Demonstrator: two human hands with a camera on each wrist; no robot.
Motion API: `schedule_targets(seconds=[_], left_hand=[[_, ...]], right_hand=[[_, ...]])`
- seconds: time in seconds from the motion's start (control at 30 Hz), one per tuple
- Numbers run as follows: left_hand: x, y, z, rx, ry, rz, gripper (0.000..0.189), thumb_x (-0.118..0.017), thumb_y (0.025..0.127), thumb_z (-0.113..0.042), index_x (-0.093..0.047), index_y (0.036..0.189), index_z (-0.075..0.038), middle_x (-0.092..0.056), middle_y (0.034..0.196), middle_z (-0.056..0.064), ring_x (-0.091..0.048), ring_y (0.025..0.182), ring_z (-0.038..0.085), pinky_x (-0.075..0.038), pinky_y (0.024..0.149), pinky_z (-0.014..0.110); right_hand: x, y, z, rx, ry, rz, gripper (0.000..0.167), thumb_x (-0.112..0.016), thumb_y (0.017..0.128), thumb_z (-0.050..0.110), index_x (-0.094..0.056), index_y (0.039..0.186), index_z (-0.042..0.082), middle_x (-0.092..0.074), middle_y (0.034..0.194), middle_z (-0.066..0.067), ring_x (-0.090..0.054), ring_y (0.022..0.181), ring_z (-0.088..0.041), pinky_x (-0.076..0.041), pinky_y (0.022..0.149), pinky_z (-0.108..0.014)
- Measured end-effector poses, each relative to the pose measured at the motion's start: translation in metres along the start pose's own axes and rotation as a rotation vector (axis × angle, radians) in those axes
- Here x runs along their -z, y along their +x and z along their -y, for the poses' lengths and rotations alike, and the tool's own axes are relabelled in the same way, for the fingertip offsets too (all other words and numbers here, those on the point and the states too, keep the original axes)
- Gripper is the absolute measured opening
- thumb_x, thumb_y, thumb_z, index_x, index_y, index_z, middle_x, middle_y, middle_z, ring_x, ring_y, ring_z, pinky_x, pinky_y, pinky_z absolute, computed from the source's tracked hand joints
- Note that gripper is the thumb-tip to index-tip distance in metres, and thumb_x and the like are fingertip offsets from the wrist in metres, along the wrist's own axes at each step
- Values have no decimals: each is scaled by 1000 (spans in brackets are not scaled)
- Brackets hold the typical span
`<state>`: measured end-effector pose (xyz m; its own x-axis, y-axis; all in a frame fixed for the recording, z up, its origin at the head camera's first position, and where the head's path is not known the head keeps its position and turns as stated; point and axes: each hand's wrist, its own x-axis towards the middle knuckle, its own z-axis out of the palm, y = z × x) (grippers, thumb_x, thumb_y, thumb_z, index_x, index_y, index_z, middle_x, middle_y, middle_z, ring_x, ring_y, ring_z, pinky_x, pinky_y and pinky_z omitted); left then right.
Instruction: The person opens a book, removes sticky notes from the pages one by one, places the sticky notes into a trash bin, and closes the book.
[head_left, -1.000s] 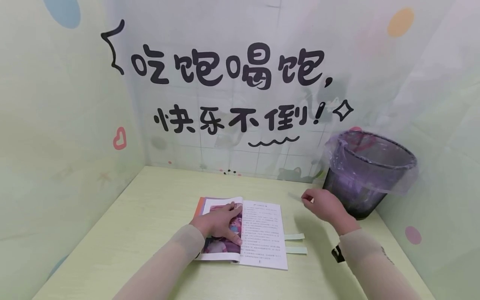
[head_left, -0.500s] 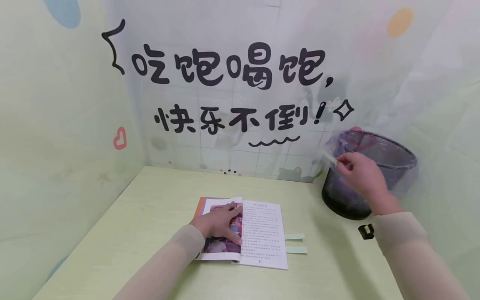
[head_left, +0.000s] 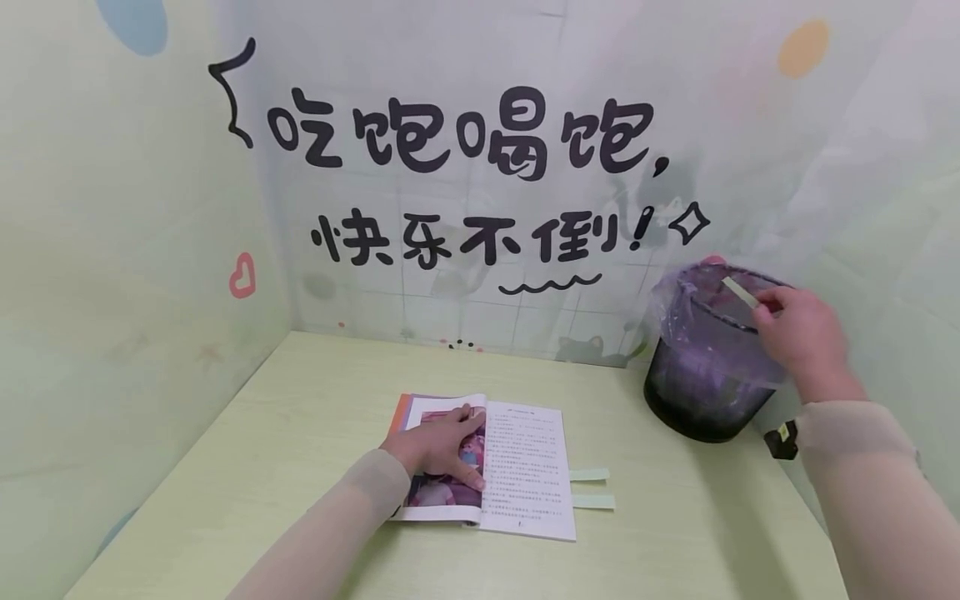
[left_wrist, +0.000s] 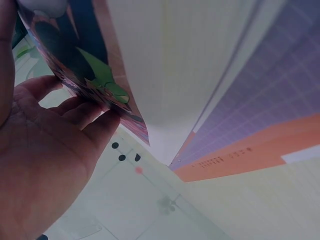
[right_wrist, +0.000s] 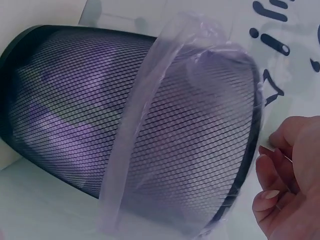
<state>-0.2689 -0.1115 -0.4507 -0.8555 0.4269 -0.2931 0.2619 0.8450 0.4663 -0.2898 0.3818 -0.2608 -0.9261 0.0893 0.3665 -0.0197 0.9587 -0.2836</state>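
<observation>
An open book (head_left: 525,475) lies on the table, a picture page on its left and printed text on its right. Spread fingers of my left hand (head_left: 442,450) press on the picture page; the left wrist view shows that hand (left_wrist: 55,150) against the picture beside the orange and purple cover (left_wrist: 240,150). My right hand (head_left: 808,337) pinches a pale green paper strip (head_left: 738,291) over the mouth of a black mesh wastebasket (head_left: 701,408). In the right wrist view the right hand (right_wrist: 295,175) is just beyond the basket's rim.
Two pale green strips (head_left: 590,475) stick out from the book's right edge. A translucent purple bag (head_left: 675,321) lines the wastebasket and hangs over its rim. The basket stands at the table's back right, near the back wall (head_left: 465,192) with its black lettering.
My right hand has carried the paper strip to the right and upward, from above the table to over the wastebasket. The left hand and the book have stayed in place.
</observation>
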Motion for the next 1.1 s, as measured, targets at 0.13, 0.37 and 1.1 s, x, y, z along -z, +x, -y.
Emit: schedule_targets(seconds=[0.13, 0.37, 1.1], left_hand=[[-1, -1, 2, 1, 6, -6, 122, -93, 80, -62, -28, 176, -25, -19, 185, 13, -30, 168, 40, -36, 131, 64], [-1, -1, 0, 4, 1, -4, 122, -93, 80, -61, -27, 176, -26, -17, 186, 11, -28, 168, 41, -36, 131, 65], [-1, 3, 1, 12, -4, 9, 122, -93, 80, -61, -26, 177, -26, -16, 186, 12, -27, 168, 42, -36, 131, 66]], right_hand=[[-2, 0, -6, -35, -16, 33, 45, -49, 111, 20, -59, 145, -8, -61, 133, -37, -59, 102, -50, -46, 63, -43], [-4, -7, -4, -41, -4, 15, 48, -48, 112, 23, -56, 149, -8, -57, 138, -36, -56, 118, -55, -52, 82, -63], [-103, -55, 69, 247, 103, -67, 26, -62, 103, 13, -79, 119, 2, -75, 113, -22, -70, 99, -39, -59, 82, -61]])
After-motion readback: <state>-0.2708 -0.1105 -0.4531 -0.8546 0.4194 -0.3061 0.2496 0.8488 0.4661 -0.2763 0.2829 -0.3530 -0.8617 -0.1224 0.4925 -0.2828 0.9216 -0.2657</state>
